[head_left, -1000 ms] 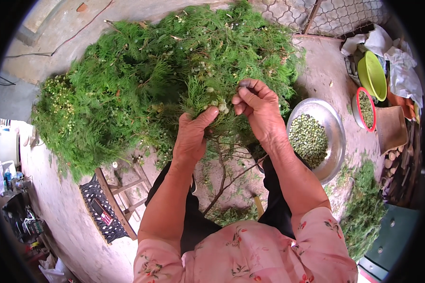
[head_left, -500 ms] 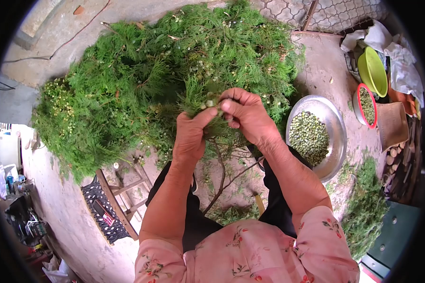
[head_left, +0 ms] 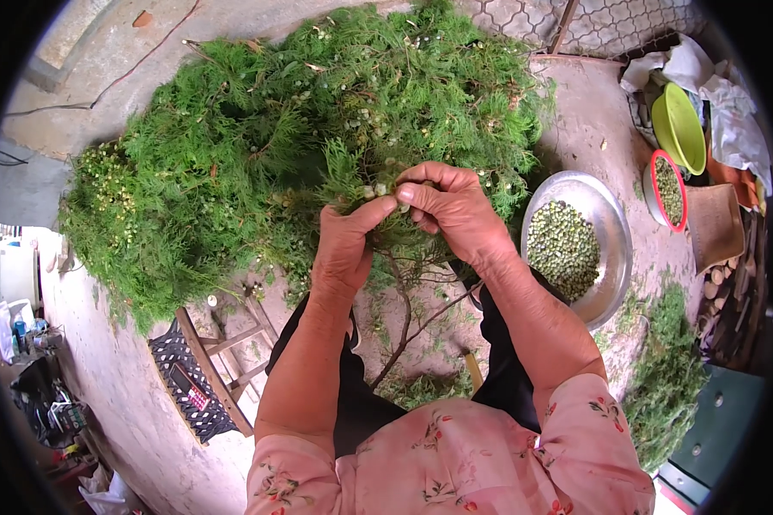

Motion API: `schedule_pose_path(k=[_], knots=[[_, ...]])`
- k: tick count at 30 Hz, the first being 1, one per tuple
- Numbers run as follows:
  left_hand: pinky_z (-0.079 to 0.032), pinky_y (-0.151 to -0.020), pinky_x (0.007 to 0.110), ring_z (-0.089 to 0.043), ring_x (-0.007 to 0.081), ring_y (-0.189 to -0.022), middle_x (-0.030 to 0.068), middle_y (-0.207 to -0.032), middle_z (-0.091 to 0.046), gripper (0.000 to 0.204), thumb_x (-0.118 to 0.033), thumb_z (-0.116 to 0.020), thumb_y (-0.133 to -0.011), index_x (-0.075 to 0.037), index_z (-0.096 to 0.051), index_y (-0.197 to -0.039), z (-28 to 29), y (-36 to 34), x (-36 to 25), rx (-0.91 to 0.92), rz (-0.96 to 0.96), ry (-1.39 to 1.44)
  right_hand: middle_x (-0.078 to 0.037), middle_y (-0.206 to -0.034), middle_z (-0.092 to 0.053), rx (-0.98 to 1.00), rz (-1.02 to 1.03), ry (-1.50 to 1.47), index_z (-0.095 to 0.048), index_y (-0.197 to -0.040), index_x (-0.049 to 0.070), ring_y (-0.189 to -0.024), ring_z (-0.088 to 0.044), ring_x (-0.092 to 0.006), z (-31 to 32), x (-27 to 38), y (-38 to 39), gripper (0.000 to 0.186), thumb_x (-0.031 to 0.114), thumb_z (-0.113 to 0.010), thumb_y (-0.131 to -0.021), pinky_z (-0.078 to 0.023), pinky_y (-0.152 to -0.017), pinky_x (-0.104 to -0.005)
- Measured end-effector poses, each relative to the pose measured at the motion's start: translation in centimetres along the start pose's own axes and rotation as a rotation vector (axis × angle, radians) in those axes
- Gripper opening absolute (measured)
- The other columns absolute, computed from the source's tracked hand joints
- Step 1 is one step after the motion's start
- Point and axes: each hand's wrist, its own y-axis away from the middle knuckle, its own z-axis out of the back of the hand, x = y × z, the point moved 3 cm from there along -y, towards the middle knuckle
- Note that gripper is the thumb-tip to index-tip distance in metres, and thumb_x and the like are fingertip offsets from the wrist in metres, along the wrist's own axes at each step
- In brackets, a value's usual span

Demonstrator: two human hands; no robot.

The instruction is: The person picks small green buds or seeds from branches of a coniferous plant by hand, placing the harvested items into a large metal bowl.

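Note:
My left hand (head_left: 345, 249) grips a green leafy branch (head_left: 378, 219) with small pale green berries; its bare stem (head_left: 408, 330) runs down toward my lap. My right hand (head_left: 451, 206) pinches at berries on the tip of that same branch, fingers closed against my left thumb. Behind the hands lies a big heap of the same feathery green branches (head_left: 275, 146). To the right of my right forearm stands a round metal bowl (head_left: 614, 223) with a mound of picked green berries (head_left: 563, 249).
A small wooden stool (head_left: 223, 343) and a black patterned mat (head_left: 185, 390) lie at lower left. A red-rimmed bowl of berries (head_left: 666, 189), a yellow-green basin (head_left: 680, 129) and white cloth (head_left: 730, 103) sit at upper right. Stripped greenery (head_left: 661, 378) piles at right.
My right hand has come down and closed in toward my left thumb on the branch tip. My left hand stays gripping the branch.

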Motion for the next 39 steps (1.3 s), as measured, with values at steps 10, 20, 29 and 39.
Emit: schedule_pose_path(k=[10, 20, 29, 39], knots=[[-0.046, -0.063, 0.026, -0.058, 0.0127, -0.071, 0.0031, -0.084, -0.062, 0.017, 0.002, -0.062, -0.072, -0.001, -0.061, -0.089, 0.2, -0.1, 0.3, -0.100, -0.016, 0.059, -0.004, -0.072, -0.058, -0.011, 0.004, -0.108, -0.057, -0.096, 0.000, -0.056, -0.054, -0.0087, 0.5, 0.7, 0.1, 0.020, 0.014, -0.060, -0.082, -0.040, -0.046, -0.0193], [-0.046, -0.064, 0.027, -0.058, 0.0125, -0.072, 0.0035, -0.084, -0.063, 0.019, -0.003, -0.068, -0.072, -0.003, -0.061, -0.090, 0.2, -0.2, 0.3, -0.230, -0.017, 0.059, 0.000, -0.068, -0.055, -0.028, 0.100, 0.011, -0.060, -0.087, 0.001, -0.053, -0.046, -0.0045, 0.6, 0.4, 0.4, 0.017, 0.013, -0.066, -0.078, -0.034, -0.043, -0.0178], [-0.046, -0.062, 0.027, -0.057, 0.0129, -0.072, 0.0038, -0.085, -0.061, 0.017, -0.004, -0.067, -0.074, -0.003, -0.059, -0.089, 0.1, -0.1, 0.2, -0.398, -0.027, 0.026, -0.001, -0.074, -0.059, 0.058, 0.060, 0.103, -0.063, -0.092, 0.001, -0.054, -0.046, -0.0045, 0.7, 1.6, 1.5, 0.022, 0.012, -0.069, -0.074, -0.036, -0.047, -0.0179], [-0.046, -0.059, 0.028, -0.054, 0.0141, -0.076, 0.0042, -0.089, -0.058, 0.032, -0.014, -0.071, -0.073, -0.006, -0.049, -0.095, 0.1, -0.4, 0.7, -0.390, 0.045, -0.007, 0.000, -0.071, -0.053, -0.061, 0.145, 0.208, -0.062, -0.095, 0.001, -0.051, -0.045, -0.0071, 1.2, 1.0, 1.2, 0.019, 0.012, -0.063, -0.079, -0.035, -0.046, -0.0199]])
